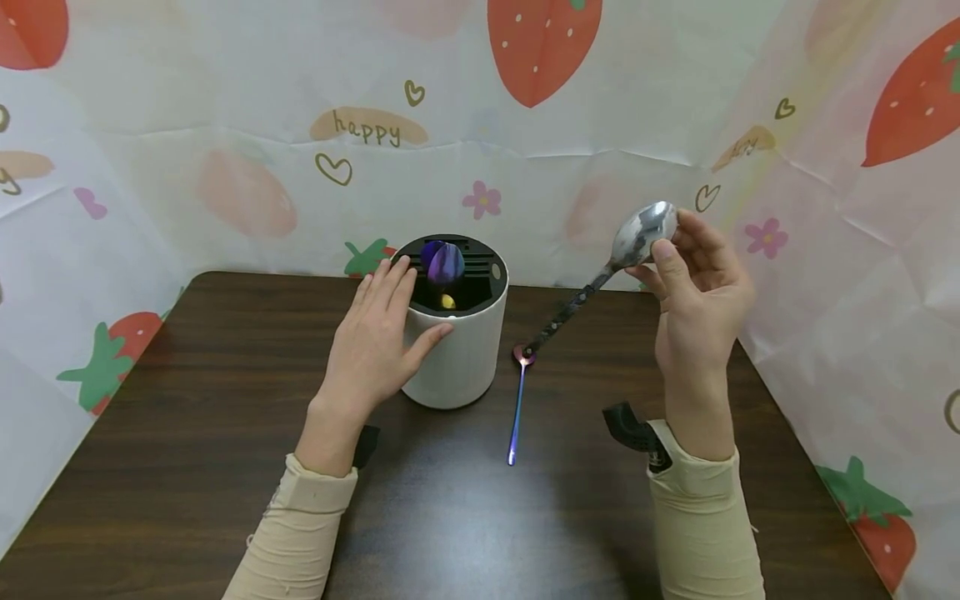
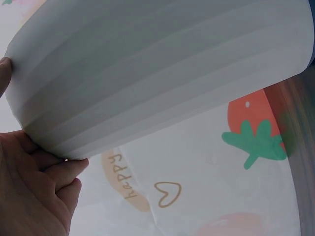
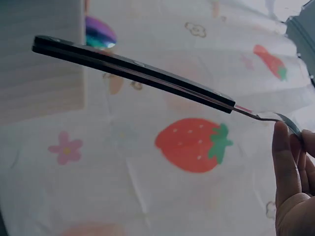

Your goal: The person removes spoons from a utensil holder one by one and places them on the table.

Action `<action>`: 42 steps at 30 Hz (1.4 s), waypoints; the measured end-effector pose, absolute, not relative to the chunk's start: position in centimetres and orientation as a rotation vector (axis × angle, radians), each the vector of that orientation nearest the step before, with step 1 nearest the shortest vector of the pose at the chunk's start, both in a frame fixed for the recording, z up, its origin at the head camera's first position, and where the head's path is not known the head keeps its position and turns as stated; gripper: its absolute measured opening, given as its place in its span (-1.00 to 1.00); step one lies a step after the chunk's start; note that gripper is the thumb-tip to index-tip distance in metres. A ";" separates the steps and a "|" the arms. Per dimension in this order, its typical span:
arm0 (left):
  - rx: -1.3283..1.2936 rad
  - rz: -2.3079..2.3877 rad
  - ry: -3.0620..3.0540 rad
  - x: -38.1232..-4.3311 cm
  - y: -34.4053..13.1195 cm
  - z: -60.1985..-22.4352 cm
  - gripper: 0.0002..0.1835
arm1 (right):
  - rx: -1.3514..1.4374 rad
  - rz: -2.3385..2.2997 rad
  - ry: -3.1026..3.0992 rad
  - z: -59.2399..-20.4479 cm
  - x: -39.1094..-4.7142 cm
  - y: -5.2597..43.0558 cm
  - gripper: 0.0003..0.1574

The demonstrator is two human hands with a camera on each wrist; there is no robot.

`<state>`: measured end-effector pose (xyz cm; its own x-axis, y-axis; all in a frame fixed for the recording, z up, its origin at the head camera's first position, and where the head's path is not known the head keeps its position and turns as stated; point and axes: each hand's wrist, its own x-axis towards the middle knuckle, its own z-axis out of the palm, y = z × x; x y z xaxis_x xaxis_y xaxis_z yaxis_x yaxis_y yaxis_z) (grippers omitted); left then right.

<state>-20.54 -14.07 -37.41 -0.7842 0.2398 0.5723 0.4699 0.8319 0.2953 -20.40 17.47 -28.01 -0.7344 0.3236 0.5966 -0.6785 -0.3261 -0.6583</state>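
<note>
A white cylindrical utensil holder [image 1: 453, 358] with a black slotted top stands on the table. My left hand [image 1: 375, 333] grips its upper left rim, fingers along the edge and thumb on the front wall; the left wrist view shows the fingertips [image 2: 78, 164] bent against the wall. In my right hand [image 1: 701, 287] is a large spoon [image 1: 573, 308], its silver bowl pinched between thumb and fingers. Its black handle [image 3: 133, 71] slants down to the left. The handle's end overlaps the bowl of a slim iridescent spoon [image 1: 517, 408] lying on the table.
Purple iridescent spoon heads [image 1: 446, 262] and a small golden one [image 1: 447, 302] show in the holder's opening. The dark wooden table [image 1: 187, 467] ends just behind the holder. A strawberry-printed cloth [image 1: 540, 175] hangs at the back and sides.
</note>
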 end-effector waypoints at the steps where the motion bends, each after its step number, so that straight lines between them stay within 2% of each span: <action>1: -0.522 -0.586 -2.482 -20.5 -14.1 -37.4 -0.10 | 0.458 2.105 -1.300 -28.4 -20.5 17.8 -0.64; 15: -0.527 -0.592 -2.463 -20.5 -14.1 -37.4 -0.10 | 0.173 2.313 -1.688 -35.3 -23.6 20.7 -0.65; 21: -0.526 -0.597 -2.469 -20.5 -14.2 -37.3 -0.10 | 0.043 2.337 -1.907 -37.8 -25.3 21.1 -0.54; 27: -0.530 -0.603 -2.481 -20.5 -14.2 -37.3 -0.10 | 0.027 2.337 -2.070 -40.5 -26.6 21.3 -0.46; 42: -0.524 -0.605 -2.489 -20.5 -14.2 -37.3 -0.10 | -0.112 2.472 -2.191 -43.6 -28.7 20.8 -0.41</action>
<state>-20.52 -14.18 -37.33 -0.7895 0.2396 0.5650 0.4721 0.8254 0.3096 -28.66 20.76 -43.59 -0.9844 -0.0772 -0.1583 0.1664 -0.1134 -0.9795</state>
